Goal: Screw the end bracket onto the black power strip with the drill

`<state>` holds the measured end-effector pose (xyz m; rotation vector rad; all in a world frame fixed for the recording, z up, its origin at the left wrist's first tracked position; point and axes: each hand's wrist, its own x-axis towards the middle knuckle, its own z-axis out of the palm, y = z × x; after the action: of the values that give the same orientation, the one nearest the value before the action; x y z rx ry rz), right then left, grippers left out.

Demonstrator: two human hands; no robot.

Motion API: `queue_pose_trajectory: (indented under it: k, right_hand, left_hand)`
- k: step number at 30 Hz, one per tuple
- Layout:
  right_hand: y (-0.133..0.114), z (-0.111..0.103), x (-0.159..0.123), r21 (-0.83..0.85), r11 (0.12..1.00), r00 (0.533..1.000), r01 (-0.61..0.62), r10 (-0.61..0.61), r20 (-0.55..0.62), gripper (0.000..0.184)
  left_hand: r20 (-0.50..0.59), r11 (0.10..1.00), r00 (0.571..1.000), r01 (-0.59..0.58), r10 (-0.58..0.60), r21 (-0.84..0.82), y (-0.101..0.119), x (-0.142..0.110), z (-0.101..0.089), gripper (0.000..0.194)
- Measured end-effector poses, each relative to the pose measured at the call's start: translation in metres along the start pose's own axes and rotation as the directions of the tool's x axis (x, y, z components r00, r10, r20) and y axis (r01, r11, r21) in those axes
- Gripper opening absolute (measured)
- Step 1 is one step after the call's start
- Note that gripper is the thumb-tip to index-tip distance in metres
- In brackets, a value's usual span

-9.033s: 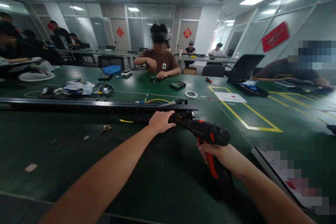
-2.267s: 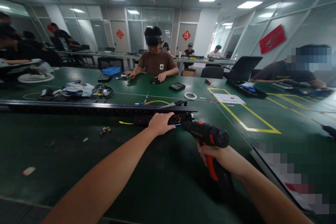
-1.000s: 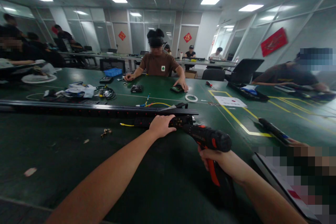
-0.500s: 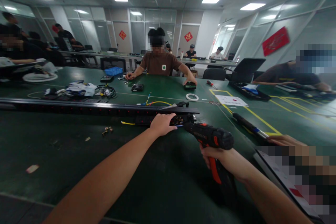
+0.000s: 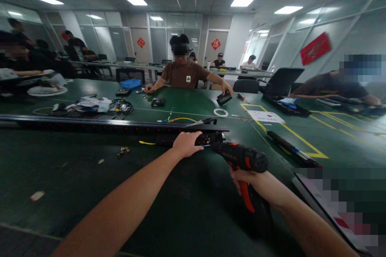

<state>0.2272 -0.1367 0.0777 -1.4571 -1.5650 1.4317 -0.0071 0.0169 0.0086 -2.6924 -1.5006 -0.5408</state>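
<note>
Your left hand [image 5: 186,144] clasps the black assembly [image 5: 205,139], fingers parted. At its four o'clock, your right hand [image 5: 253,180] grips the drill [image 5: 243,156].

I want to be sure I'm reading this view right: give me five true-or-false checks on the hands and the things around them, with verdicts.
1. The right hand grips a power drill. True.
2. The left hand rests on the blue basket. False: it is on the black assembly.
3. Small brass-coloured pieces lie to the left of the left hand. True.
4. The white ring hangs on the drill. False: it lies on the green table.
5. A co-worker's hand holds a dark box. True.
</note>
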Motion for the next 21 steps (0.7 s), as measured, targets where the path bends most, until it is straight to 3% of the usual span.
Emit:
queue_pose_trajectory:
  k: [21]
  right_hand:
    - [-0.0028, 0.0029, -0.0016, 0.031, 0.999, 0.998, -0.037, 0.038, -0.041, 0.023]
  left_hand:
    - [-0.012, 1.000, 1.000, 0.002, -0.002, 0.003, 0.0003, 0.0007, -0.0001, 0.063]
